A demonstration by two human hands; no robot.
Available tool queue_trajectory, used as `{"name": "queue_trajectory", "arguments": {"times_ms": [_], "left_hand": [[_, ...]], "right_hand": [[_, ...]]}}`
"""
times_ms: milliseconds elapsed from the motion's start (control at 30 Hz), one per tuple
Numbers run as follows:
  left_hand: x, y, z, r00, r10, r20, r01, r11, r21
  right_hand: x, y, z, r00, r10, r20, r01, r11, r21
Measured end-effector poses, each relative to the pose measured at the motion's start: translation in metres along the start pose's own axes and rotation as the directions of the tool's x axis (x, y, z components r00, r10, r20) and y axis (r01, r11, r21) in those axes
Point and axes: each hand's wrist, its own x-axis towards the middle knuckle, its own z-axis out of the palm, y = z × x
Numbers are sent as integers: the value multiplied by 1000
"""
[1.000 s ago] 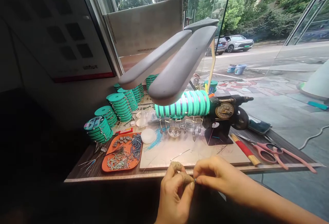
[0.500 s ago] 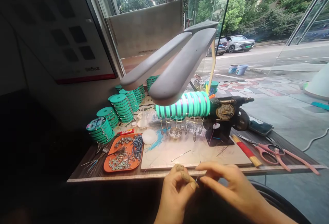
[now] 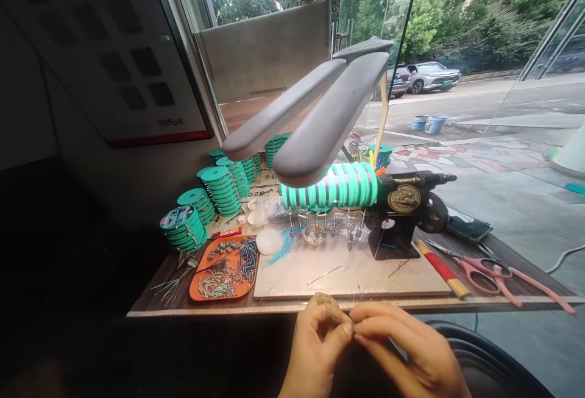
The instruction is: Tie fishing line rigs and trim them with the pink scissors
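Note:
My left hand (image 3: 317, 349) and my right hand (image 3: 406, 352) meet just below the table's front edge, fingertips pinched together on something tiny that I cannot make out. The left forefinger wears a brownish cover (image 3: 329, 308). Straight ahead lies a pale work board (image 3: 351, 273) with a thin wire (image 3: 324, 274) on it. Behind the board a black hand-cranked winder (image 3: 404, 209) carries a row of green spools (image 3: 333, 186), with small metal pieces hanging below.
An orange tray (image 3: 223, 270) of small metal and blue parts sits at the left. Stacks of green spools (image 3: 214, 194) stand behind it. Pink scissors (image 3: 487, 271) and a red-handled tool (image 3: 441, 269) lie at the right. A grey double-arm lamp (image 3: 315, 124) hangs over the table.
Both hands have dropped lower in the view and drawn closer, and the right wrist has slid out of the frame. The view has shifted slightly right. The pinch stays closed.

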Motion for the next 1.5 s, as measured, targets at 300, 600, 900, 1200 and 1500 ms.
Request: {"name": "queue_trajectory", "arguments": {"times_ms": [300, 600, 900, 1200, 1500], "left_hand": [[-2, -7, -2, 990, 79, 114, -71, 995, -77], [-2, -7, -1, 993, 103, 55, -103, 995, -5], [-2, -6, 1, 990, 134, 45, -134, 991, -10], [-2, 1, 0, 989, 120, 86, -122, 992, 20], [-1, 0, -2, 987, 132, 90, -136, 990, 43]], "right_hand": [[7, 2, -12, 1000, -23, -12, 19, 966, -260], [-1, 5, -13, 969, -241, 59, 240, 848, -472], [-1, 2, -12, 968, -231, 104, 251, 834, -491], [-2, 7, -12, 974, -206, 92, 225, 887, -403], [1, 5, -14, 977, -187, 97, 210, 899, -384]]}}
